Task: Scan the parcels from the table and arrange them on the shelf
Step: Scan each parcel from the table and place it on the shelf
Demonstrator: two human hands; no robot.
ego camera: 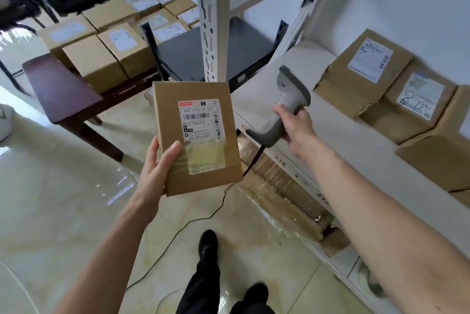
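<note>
Biggest risk here imo: the scan just doesn't read. The scanner (pixel 287 105) in the right hand (pixel 296 130) sits off to the right of the parcel (pixel 197 135), with its head pointing up and away toward the far end of the shelf (pixel 330 141), not at the barcode label (pixel 199 123). Pull the trigger like that and nothing happens, or it catches one of the labels on the boxes already on the shelf (pixel 381 85). There's also glossy tape over the lower half of the label, so glare could spoil a read.

Second thing: the left hand (pixel 159 169) only holds the parcel by its near-left corner, thumb on top and fingers underneath, so most of the box sticks out unsupported over the floor. A bump from the scanner could tip it out. The cable (pixel 203 219) trails across the floor right by the feet too, easy snag.

Pose: both arms stretched forward, left grip pinching the parcel with its label face up, right grip wrapped round the scanner handle above the shelf's front edge. More parcels wait on the tabletop (pixel 50 82), far left.
</note>
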